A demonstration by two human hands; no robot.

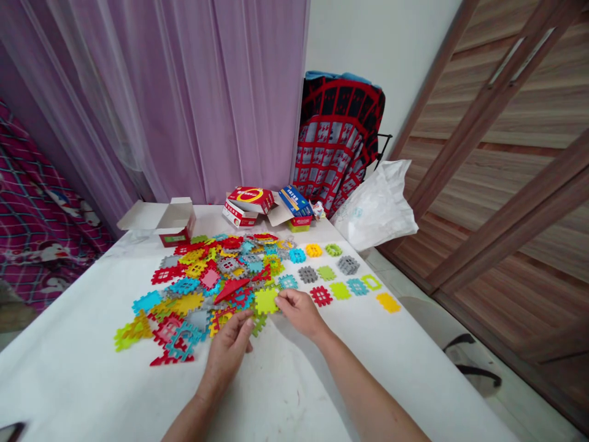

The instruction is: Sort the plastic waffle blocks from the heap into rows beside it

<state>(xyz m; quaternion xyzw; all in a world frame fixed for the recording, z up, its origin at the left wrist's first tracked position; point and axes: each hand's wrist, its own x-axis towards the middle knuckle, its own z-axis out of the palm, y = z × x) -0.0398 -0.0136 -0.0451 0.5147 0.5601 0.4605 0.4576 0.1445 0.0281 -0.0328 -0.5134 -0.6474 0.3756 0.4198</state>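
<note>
A flat lime-green square building tile [267, 301] with notched edges is pinched at its right edge by my right hand [297, 309]. My left hand [234, 337] hovers at the near edge of a mixed pile of plastic interlocking tiles [209, 276], its fingers loosely curved and nothing visible in them. Red, yellow, blue, grey and green pieces make up the pile. To the right, single tiles lie in loose rows, among them a red window tile [321, 296], a lime tile [340, 291], a blue one [357, 286] and a yellow one [388, 302].
Opened cardboard boxes stand along the white table's far side: one at the left [177, 230], a red one [251, 199] and a blue one [294, 202]. A white plastic bag [377, 205] is at the far right edge. Wooden cabinet doors [501, 184] rise on the right.
</note>
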